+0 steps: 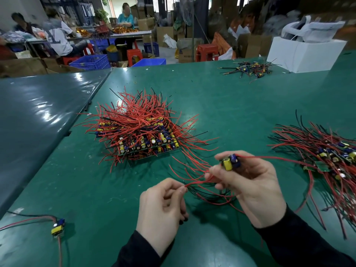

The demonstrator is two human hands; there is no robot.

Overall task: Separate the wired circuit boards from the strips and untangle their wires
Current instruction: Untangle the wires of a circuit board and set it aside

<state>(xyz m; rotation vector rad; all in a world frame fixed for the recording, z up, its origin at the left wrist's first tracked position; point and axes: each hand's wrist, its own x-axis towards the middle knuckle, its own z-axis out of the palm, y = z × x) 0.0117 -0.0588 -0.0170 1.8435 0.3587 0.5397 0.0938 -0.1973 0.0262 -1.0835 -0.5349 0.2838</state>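
Green vinyl covers the table (221, 105). At its left edge lies one freed small circuit board with a yellow part and red and black leads (57, 227). Further right sits the heaped stack of board strips bristling with red wires (140, 132). The left hand (163, 211) pinches a red wire end (189, 184) between thumb and forefinger, knuckles up. The right hand (248, 187), raised and turned inward, grips a small board with a yellow capacitor (230, 163). Its wires trail into the loose pile of boards (327, 157) at the right; a hard pull could likely drag that pile or tear a solder joint.
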